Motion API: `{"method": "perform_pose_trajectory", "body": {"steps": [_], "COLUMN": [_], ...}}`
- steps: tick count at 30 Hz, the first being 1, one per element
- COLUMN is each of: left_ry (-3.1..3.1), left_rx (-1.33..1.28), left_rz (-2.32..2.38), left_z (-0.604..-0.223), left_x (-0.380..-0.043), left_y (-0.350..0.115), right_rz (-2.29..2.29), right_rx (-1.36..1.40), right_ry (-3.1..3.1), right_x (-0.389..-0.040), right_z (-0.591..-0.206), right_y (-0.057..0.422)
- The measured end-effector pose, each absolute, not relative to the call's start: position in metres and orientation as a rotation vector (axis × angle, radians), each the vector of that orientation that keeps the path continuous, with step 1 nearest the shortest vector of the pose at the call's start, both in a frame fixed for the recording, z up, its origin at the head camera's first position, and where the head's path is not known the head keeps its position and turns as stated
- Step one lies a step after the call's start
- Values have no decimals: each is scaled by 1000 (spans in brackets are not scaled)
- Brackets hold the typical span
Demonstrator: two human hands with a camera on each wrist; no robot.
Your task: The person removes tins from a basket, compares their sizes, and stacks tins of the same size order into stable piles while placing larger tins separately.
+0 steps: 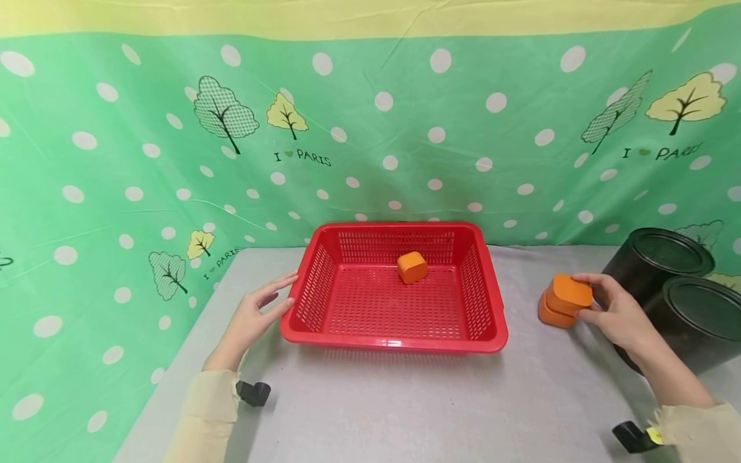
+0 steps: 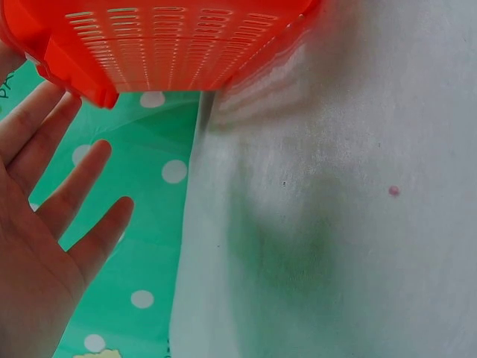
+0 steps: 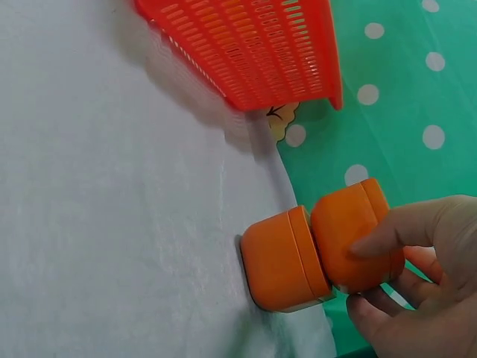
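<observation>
My right hand (image 1: 622,315) grips the upper of two small orange rounded-square boxes with lids. This upper box (image 3: 343,227) sits against the top of the lower box (image 3: 274,261), which stands on the table; thumb and fingers lie on opposite sides of the upper one. A similar orange box (image 1: 412,267) is inside the red plastic basket (image 1: 393,344), towards its back right. At the basket's left rim, my left hand (image 1: 255,319) touches with fingertips, its fingers extended and spread in the left wrist view.
Two black lidded canisters (image 1: 654,263) stand at the right, close beside my right hand and forearm. A green dotted cloth (image 1: 405,141) hangs behind the pale table (image 1: 405,411) and down its left side.
</observation>
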State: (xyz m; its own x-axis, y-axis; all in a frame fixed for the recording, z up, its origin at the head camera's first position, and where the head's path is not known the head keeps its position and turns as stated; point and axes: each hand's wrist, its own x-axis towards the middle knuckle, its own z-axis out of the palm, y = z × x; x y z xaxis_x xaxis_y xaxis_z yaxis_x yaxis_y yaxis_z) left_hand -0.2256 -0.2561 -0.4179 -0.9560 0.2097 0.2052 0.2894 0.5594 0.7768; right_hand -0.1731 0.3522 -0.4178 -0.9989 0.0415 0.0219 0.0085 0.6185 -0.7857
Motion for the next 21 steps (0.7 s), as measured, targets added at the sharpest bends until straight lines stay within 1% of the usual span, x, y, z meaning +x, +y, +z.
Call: {"method": "perform_pose_trajectory", "body": {"steps": [6, 14, 21], "left_ry": [-2694, -2690, -2681], "left_rx": [-433, -436, -446], "left_rz": [-1369, -1375, -1384], "left_z": [-417, -416, -418], "left_x": [-225, -225, -225], "left_y": [-255, -255, -255], "right_rz": [1296, 1413, 1417], "right_rx": [-13, 56, 23], "right_ry": [-2757, -2580, -2544], "right_x": [-171, -166, -163], "right_z": [-422, -420, -414], "right_y": [354, 356, 353]}}
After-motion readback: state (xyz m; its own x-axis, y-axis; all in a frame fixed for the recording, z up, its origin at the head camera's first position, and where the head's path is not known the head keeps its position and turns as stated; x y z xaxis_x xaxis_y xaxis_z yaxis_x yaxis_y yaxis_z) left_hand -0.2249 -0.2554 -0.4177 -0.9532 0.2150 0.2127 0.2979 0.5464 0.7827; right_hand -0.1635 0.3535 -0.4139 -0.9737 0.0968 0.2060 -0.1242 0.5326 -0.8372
